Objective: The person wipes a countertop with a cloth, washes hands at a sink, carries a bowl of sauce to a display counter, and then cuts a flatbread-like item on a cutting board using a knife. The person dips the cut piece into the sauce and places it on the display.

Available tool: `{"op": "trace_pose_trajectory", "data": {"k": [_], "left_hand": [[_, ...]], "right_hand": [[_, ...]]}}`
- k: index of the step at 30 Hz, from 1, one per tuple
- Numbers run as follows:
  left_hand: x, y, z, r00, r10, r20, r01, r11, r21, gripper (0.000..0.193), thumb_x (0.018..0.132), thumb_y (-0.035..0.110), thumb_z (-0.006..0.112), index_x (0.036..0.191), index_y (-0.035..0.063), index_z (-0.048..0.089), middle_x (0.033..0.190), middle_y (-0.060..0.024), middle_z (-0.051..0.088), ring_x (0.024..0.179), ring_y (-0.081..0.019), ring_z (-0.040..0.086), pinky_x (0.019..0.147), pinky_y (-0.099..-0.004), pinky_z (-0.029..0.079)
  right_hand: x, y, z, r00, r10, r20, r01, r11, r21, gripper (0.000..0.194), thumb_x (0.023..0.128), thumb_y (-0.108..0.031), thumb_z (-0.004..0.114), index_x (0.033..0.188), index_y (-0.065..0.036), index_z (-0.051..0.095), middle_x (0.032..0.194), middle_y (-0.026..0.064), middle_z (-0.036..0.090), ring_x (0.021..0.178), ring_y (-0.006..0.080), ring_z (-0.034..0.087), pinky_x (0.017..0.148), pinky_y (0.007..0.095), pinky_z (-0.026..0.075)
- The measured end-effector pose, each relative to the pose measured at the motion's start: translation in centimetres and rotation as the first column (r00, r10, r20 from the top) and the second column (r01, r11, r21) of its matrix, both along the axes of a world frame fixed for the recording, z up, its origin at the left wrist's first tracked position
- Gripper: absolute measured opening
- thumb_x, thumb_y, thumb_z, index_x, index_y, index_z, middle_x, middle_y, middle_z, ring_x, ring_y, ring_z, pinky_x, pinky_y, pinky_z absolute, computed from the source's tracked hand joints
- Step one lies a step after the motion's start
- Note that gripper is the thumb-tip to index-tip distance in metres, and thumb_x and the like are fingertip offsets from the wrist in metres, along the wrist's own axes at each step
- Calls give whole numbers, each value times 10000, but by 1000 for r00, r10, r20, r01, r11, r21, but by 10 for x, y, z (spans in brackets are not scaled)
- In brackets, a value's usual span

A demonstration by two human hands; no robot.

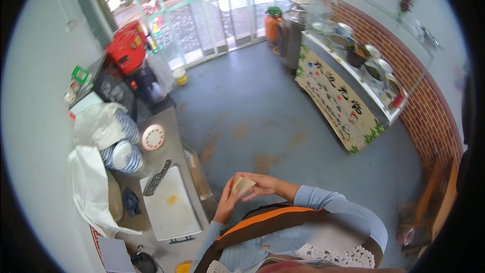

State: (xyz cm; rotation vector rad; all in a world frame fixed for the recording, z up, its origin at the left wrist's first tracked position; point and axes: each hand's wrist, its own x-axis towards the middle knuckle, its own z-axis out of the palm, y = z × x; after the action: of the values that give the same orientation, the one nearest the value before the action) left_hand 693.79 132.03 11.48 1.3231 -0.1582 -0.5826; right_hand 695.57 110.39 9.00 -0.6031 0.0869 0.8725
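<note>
My left hand (227,199) grips a tan wedge-shaped thing (243,185) in front of my apron. It looks thin and layered; I cannot tell if it is paper or flat bread. My right hand (264,184) holds its other side, fingers along the top edge and thumb lower down. Left of my hands, a white cutting board (178,212) rests on a worktable (172,125), with a yellowish stain (172,200) on it. Across the board's far left corner lies a dark patterned cleaver (157,180).
Stacked blue-and-white bowls (127,157), a red-patterned plate (153,137), a white sack (89,185) and a dark cloth (130,200) share the table. Red containers (127,51) stand near the glass doors (227,11). A food counter (337,94) with a printed banner is at right, wooden furniture (428,193) nearer.
</note>
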Motion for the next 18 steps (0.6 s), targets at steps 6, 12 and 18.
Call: {"op": "trace_pose_trajectory", "data": {"k": [6,12,18], "left_hand": [[-7,-184,11,877,-348,332,303,936,180,467,1056,246,430,1446,-10,427,1411,-153,518,1310,-227,483,1088,-339,368],[-87,-397,10,585,-618,526,513,784,350,429,1044,231,444,1390,-18,501,1331,-172,593,1218,-251,565,1042,-352,416],[-159,-569,10,395,-774,494,736,589,334,445,1044,274,459,1377,-17,514,1292,-176,614,1173,-256,588,1004,-350,439]], "right_hand": [[-105,-166,19,858,-505,93,504,863,37,492,1010,-263,524,1461,-125,386,1403,136,480,1257,330,539,1011,570,497],[-247,-337,17,594,-796,118,804,593,-49,503,923,-172,558,1403,-83,438,1313,139,536,1169,318,580,960,571,506],[-360,-461,19,295,-942,161,952,276,-130,545,852,-50,511,1389,-2,433,1227,152,584,1106,259,608,925,374,522]]}}
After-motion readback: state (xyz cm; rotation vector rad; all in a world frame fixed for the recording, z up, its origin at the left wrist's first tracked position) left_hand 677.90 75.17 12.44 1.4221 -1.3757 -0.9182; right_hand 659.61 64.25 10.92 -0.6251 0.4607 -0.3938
